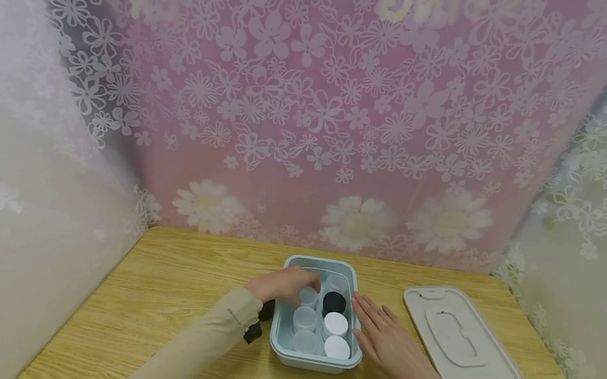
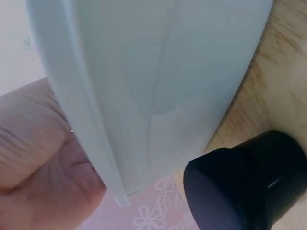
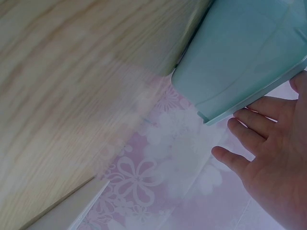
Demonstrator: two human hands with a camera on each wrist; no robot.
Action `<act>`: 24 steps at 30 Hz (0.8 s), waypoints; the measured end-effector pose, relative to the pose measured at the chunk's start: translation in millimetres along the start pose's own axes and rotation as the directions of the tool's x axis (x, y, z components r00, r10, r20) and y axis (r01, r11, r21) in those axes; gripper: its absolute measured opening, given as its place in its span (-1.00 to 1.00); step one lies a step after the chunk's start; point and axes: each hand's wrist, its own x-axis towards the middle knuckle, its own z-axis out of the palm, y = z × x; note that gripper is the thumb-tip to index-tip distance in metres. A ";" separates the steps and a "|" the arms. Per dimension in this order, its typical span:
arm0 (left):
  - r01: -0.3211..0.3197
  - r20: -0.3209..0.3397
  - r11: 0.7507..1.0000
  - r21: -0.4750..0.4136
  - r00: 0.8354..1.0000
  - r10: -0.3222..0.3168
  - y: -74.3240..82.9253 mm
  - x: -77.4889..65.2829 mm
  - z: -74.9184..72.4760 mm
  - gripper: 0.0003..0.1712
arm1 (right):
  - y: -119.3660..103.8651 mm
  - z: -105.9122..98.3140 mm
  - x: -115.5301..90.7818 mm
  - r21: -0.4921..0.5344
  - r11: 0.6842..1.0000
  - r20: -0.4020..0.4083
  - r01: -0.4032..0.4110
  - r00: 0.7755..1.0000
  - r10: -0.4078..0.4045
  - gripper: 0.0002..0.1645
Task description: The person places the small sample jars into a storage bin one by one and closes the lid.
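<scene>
A pale blue plastic bin holds two rows of small round jars. My left hand reaches over its left wall, thumb and fingers curled round a translucent jar in the left row. Nearer me in that row are two more translucent-topped jars. The right row has a translucent jar at the far end, then a black-topped jar and two white-topped jars. My right hand lies along the bin's right side, fingers extended, fingertips at the rim.
A whitish, rounded rectangular lid lies flat on the wooden table to the right. Close to the bin's left wall is a black cylinder. Flower-patterned sheets hang behind and on both sides.
</scene>
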 end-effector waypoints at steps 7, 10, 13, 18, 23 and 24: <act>0.015 0.006 1.000 -0.003 1.000 -0.015 0.3 -4.0 -5.6 -0.34 | -0.9 0.3 0.4 -0.012 1.000 -0.004 0.002 1.000 -0.002 -0.28; -0.024 -0.058 0.999 -0.028 0.998 0.023 -2.7 -8.4 -12.2 -0.41 | -1.9 -1.1 0.4 -0.011 1.000 -0.004 -0.006 1.000 0.006 -0.27; -0.063 -0.161 0.993 -0.104 0.986 0.046 -9.0 -11.8 -17.0 -0.53 | -2.8 -2.8 0.5 -0.008 1.000 0.005 -0.019 1.000 0.019 -0.27; -0.052 -0.314 0.951 -0.304 0.948 -0.049 -20.3 -18.8 -17.1 -0.65 | -3.1 -4.0 1.0 -0.006 1.000 0.022 -0.026 0.999 0.027 -0.27; -0.013 -0.432 0.908 -0.418 0.883 -0.186 -28.7 -30.3 -12.9 -0.68 | -2.6 -4.0 1.1 0.001 1.000 0.031 -0.027 0.999 0.027 -0.27; -0.007 -0.453 0.903 -0.430 0.866 -0.210 -31.0 -32.5 -11.5 -0.69 | -2.7 -4.3 1.2 0.001 1.000 0.036 -0.029 0.999 0.029 -0.27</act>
